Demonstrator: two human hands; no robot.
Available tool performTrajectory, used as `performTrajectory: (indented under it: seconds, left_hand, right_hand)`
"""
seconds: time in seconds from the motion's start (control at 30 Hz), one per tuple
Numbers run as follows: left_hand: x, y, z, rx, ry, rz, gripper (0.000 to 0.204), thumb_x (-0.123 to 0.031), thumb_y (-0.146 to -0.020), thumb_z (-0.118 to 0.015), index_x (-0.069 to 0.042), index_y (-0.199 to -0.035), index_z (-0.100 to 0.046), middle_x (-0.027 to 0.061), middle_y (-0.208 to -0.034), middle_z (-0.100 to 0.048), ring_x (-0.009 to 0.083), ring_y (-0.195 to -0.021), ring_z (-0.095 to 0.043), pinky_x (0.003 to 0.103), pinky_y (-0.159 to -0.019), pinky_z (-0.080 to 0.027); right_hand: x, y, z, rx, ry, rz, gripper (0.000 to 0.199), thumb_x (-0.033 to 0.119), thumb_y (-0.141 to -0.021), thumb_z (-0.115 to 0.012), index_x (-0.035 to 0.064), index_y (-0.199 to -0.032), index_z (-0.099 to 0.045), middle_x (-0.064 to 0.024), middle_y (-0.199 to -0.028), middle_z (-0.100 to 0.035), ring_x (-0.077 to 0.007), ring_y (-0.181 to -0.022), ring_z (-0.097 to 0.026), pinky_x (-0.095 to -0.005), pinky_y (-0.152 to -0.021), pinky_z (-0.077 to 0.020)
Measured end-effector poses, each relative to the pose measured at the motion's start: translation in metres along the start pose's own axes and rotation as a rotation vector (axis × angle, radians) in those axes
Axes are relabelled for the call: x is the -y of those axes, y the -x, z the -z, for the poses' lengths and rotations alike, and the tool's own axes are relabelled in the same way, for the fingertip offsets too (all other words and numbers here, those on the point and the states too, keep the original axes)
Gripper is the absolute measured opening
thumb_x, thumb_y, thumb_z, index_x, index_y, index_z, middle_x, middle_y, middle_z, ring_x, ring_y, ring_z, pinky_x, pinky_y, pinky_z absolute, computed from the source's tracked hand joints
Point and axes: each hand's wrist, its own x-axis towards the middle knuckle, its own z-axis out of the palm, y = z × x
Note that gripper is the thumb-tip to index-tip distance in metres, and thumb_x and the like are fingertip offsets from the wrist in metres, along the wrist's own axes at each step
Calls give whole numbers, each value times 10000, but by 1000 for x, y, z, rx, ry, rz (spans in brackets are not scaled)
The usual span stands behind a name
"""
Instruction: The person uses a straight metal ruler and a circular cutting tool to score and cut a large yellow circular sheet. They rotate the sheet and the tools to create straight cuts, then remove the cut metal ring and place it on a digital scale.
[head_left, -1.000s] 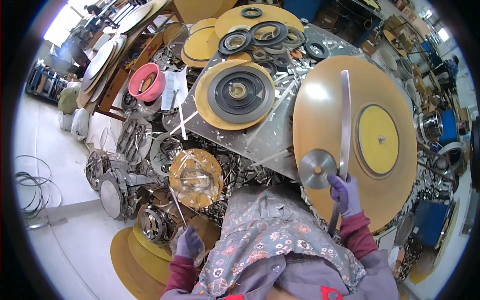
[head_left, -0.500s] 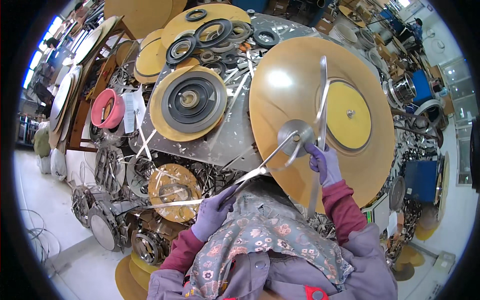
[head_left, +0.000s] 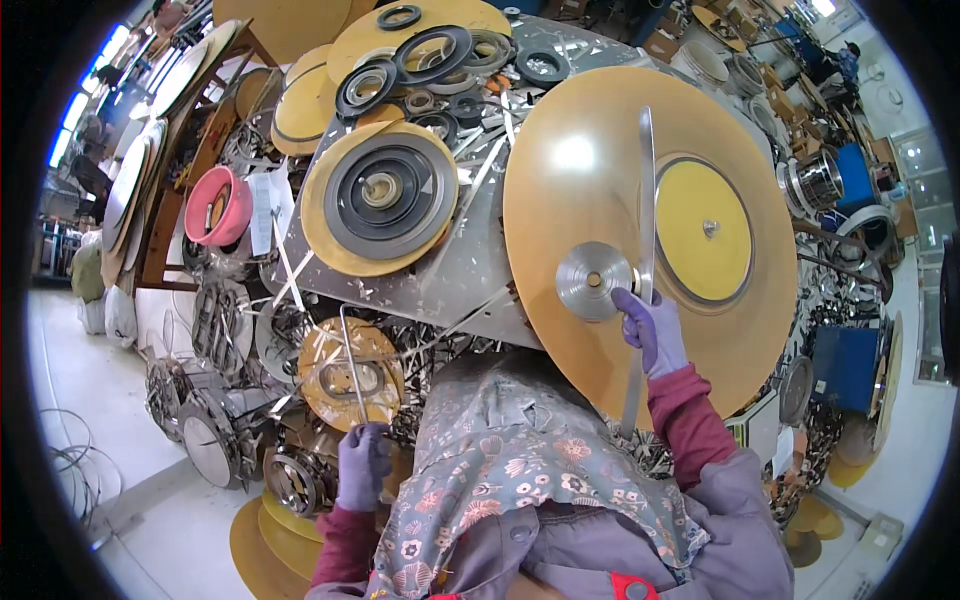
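Observation:
My left hand (head_left: 364,465), in a purple glove, is closed around a thin metal rod (head_left: 352,365) with a bent upper end. The rod stands over a small tan disc (head_left: 318,372) littered with metal scraps. My right hand (head_left: 653,330), also gloved in purple, grips a long, narrow metal strip (head_left: 647,200) that reaches above and below the fingers. Beneath it lies a large tan disc (head_left: 560,150). Beside my right fingers is a small round metal plate (head_left: 577,285) with a centre hole. A yellow disc (head_left: 690,230) with a central stud sits to the right.
A grey metal table (head_left: 450,285) carries another tan disc (head_left: 318,240) with stacked dark rings, plus several loose rings (head_left: 435,55) behind it. A pink bowl (head_left: 238,215) stands left. Metal offcuts (head_left: 215,330) pile up below the table, and a blue box (head_left: 843,365) is at right.
My left hand has moved left and down, taking the rod away from the round plate. Thin strips near my right hand are gone from there. The right hand stays almost in place.

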Motion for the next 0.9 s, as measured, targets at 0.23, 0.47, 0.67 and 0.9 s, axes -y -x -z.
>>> performTrajectory:
  seconds: [0.23,0.47,0.67,0.9]
  left_hand:
    - [69,-12,17,-275,-530,-484,211,-133,-910,-529,31,-1032,-583,99,-830,-647,155,-687,-594,268,-643,-468]
    - [-9,-8,-85,344,-802,-542,205,-98,-884,-587,-8,-1067,-608,109,-687,-632,131,-548,-587,284,-547,-469]
    - [-12,-24,-104,450,-923,-627,235,-124,-872,-580,0,-1071,-594,181,-775,-647,318,-672,-635,376,-613,-486]
    - [-14,-45,-134,454,-1191,-787,422,-193,-904,-517,-72,-1299,-432,247,-815,-625,407,-772,-620,490,-682,-484]
  right_hand:
    - [9,-6,-13,36,16,-5,238,184,-796,-742,69,-838,-538,53,-556,-413,-32,-393,-325,-213,-362,-226]
    - [4,-15,-24,80,26,-19,232,179,-804,-737,62,-850,-541,51,-546,-411,-35,-387,-324,-215,-361,-224]
    - [1,-28,-13,32,-12,-25,240,169,-773,-769,79,-839,-557,66,-555,-413,-32,-393,-315,-222,-357,-237]
    - [1,-54,6,36,277,58,329,170,-829,-699,26,-1106,-598,19,-646,-515,-72,-494,-500,-220,-403,-354]
